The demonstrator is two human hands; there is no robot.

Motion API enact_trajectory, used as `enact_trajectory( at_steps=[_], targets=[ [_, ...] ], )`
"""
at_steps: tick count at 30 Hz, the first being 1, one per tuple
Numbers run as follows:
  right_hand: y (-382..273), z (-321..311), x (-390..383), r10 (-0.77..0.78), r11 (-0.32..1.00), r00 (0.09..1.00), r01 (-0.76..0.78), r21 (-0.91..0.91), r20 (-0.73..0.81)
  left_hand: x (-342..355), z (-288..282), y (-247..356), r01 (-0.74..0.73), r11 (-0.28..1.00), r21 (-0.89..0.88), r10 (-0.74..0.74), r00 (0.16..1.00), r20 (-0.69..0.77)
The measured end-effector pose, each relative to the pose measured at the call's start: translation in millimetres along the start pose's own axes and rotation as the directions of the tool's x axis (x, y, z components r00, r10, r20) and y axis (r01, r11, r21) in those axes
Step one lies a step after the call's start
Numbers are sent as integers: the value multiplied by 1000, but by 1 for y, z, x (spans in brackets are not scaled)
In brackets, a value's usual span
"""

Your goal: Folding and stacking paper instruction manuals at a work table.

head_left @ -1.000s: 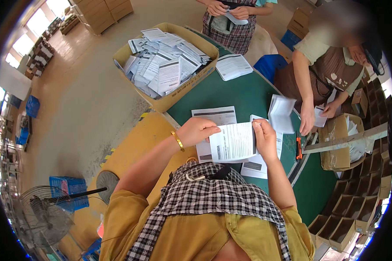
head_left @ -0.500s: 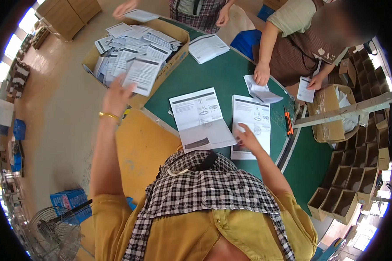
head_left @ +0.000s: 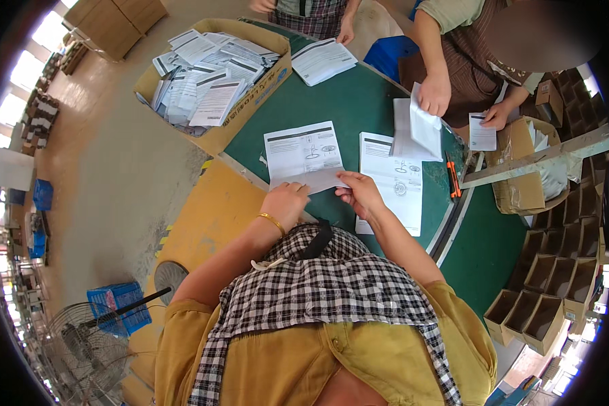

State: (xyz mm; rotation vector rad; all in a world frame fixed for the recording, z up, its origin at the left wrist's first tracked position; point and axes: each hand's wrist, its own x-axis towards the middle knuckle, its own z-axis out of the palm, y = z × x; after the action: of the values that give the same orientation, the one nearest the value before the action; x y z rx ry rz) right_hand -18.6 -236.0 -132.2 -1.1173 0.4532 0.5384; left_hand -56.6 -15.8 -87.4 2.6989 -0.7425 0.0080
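Left hand (head_left: pixel 287 203): fingers on left end of the sheet's near flap; pinching or only pressing, can't tell.
Right hand (head_left: pixel 363 193): thumb and fingers grip the flap's right corner.
Flap (head_left: pixel 314 179): blank pale strip, runs left-right between both hands, turned up over the near end.
White printed paper sheet with black line drawings (head_left: pixel 301 143): on the desk just beyond the hands, side edges pointing away from the body. Fold runs crosswise (the relation that matters); both hands touch it, one at each near corner.
Flat green desk (head_left: pixel 331 101): carries sheet and pile.
White printed paper pile (head_left: pixel 390 193): right of the sheet, long axis away from the body; right hand nearer.
Slim orange-and-black tool (head_left: pixel 452 177): right of the pile, near the desk edge.
Co-worker's hand (head_left: pixel 435 93): on folded white paper, beyond the pile.
Open brown cardboard carton (head_left: pixel 256 105): far left, heaped with folded white leaflets.
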Motion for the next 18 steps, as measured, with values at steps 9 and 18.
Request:
enact_trajectory(
  at_steps=[9,18],
  targets=[
    [-9,-14,-16,-38,999,999,38,24,7,22,6,-7,74,996,-58,-74,997,8],
    [-21,-19,-40,-635,610,773,498,-616,-5,50,-58,-23,302,747,-592,-291,950,117]
  ],
)
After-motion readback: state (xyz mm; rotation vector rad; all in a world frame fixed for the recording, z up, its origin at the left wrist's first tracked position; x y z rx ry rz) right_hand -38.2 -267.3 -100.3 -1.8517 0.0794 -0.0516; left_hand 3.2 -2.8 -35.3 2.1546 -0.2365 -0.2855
